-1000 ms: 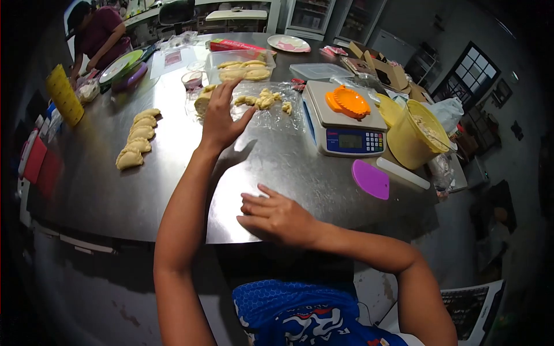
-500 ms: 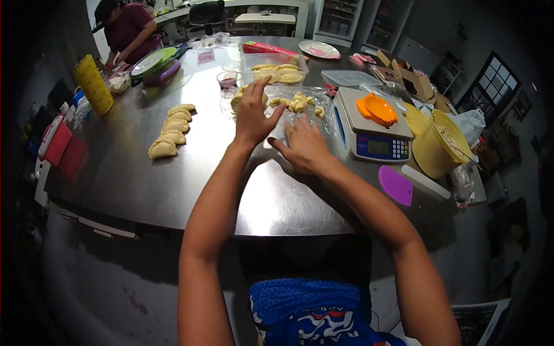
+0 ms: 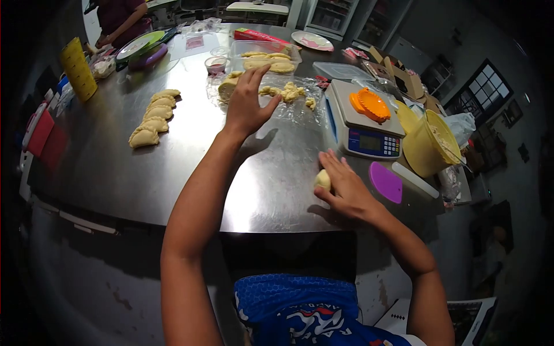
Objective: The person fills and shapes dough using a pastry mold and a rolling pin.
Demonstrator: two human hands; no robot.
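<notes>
My right hand (image 3: 346, 187) is low above the steel table, with a small ball of pale dough (image 3: 322, 180) held between thumb and fingers. Farther forward, my left hand (image 3: 248, 108) is raised with fingers extended and thumb apart, holding nothing. Partly hidden behind it is a larger lump of dough (image 3: 227, 89). Loose dough pieces (image 3: 289, 91) lie on clear plastic wrap (image 3: 297, 113) just beyond my left fingers. To the left, a row of crimped half-moon pastries (image 3: 156, 117) rests on the metal.
A digital scale (image 3: 369, 135) bearing an orange pastry mould (image 3: 369, 105) stands at right, near a yellow bucket (image 3: 428, 151), purple scraper (image 3: 385, 182) and white rolling rod (image 3: 415, 180). A plastic tub of pastries (image 3: 266, 51) sits behind. Another person (image 3: 122, 23) works at the far left.
My right hand has moved right and toward me, and a dough ball now shows in it. My left hand stays near the large dough lump. The whole view has shifted slightly.
</notes>
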